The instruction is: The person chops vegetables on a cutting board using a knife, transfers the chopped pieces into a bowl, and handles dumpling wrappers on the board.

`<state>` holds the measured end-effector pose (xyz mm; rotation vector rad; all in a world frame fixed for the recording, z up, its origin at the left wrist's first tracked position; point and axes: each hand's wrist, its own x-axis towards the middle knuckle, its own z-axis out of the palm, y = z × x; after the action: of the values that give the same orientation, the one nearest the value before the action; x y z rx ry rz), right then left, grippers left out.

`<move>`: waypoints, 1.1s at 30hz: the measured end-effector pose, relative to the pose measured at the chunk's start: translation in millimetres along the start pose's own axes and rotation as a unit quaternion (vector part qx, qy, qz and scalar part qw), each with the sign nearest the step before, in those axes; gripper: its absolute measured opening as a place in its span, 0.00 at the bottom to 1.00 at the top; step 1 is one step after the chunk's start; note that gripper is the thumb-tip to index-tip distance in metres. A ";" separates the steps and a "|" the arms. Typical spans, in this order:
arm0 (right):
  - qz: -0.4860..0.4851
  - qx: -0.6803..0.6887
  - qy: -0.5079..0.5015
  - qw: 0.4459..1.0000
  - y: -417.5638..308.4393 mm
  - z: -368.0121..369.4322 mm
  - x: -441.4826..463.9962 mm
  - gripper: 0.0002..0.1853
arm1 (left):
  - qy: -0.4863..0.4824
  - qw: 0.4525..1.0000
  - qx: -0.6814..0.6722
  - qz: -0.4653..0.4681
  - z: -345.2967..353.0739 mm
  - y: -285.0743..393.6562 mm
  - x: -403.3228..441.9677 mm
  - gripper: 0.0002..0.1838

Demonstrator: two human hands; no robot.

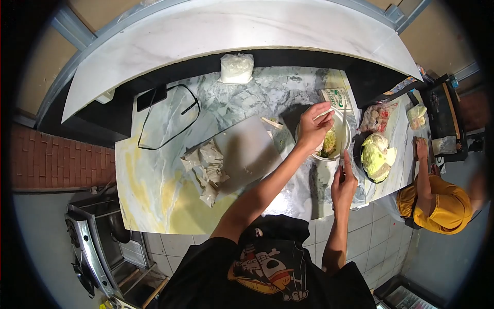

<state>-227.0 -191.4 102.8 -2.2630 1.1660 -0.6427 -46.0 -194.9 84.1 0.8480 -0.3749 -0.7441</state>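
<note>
My left hand [315,127] is over a white bowl [349,135], its fingers closed on a small pale piece that I cannot make out. In my right hand [345,184] is a knife [343,135], its blade pointing away from me across the bowl. Chopped yellow-green food [329,143] lies inside the bowl, partly hidden by my left hand. To the bowl's right, a pale green cabbage [378,155] rests on a dark plate.
A grey board [249,149] has pale crumpled pieces [210,172] at its left. Behind are a white-filled bag [236,69], a green-white packet [337,98], a phone [151,98] and a black strap [198,109]. A bag of reddish food [379,116] lies near a person in yellow [437,198].
</note>
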 end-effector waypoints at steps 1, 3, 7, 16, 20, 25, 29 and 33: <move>-0.021 -0.017 -0.016 0.999 3.6 1.1 0.7 0.28 | -0.001 1.000 0.001 -0.001 -2.5 -0.5 -0.8 0.25; -0.060 -0.009 0.002 0.998 7.6 8.3 1.4 0.27 | -0.008 0.998 0.013 -0.063 -6.3 2.0 -1.0 0.27; 0.023 0.038 -0.017 0.999 -10.0 3.8 2.9 0.25 | -0.021 0.992 0.119 -0.042 -5.9 8.9 -8.1 0.20; 0.026 0.068 -0.037 0.997 12.0 10.5 1.7 0.24 | -0.121 0.937 0.329 0.002 -9.9 6.8 -5.0 0.11; 0.101 0.211 -0.075 0.969 25.2 15.8 0.4 0.23 | -0.114 0.947 0.296 0.043 -18.0 6.3 -9.0 0.18; 0.114 0.261 -0.094 0.954 20.6 10.2 2.8 0.24 | -0.115 0.967 0.228 -0.020 -29.3 20.9 -11.9 0.15; 0.068 0.230 -0.060 0.969 21.2 10.6 1.5 0.25 | -0.113 0.975 0.182 0.061 -55.3 45.0 -6.1 0.12; -0.046 0.173 0.002 0.984 25.2 18.6 -0.9 0.28 | -0.014 0.959 0.278 0.055 -98.8 119.2 -19.6 0.13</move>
<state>-231.0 -199.2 72.7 -2.0271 0.8768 -0.8159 49.4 -75.7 116.4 1.3327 -0.6687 -0.5496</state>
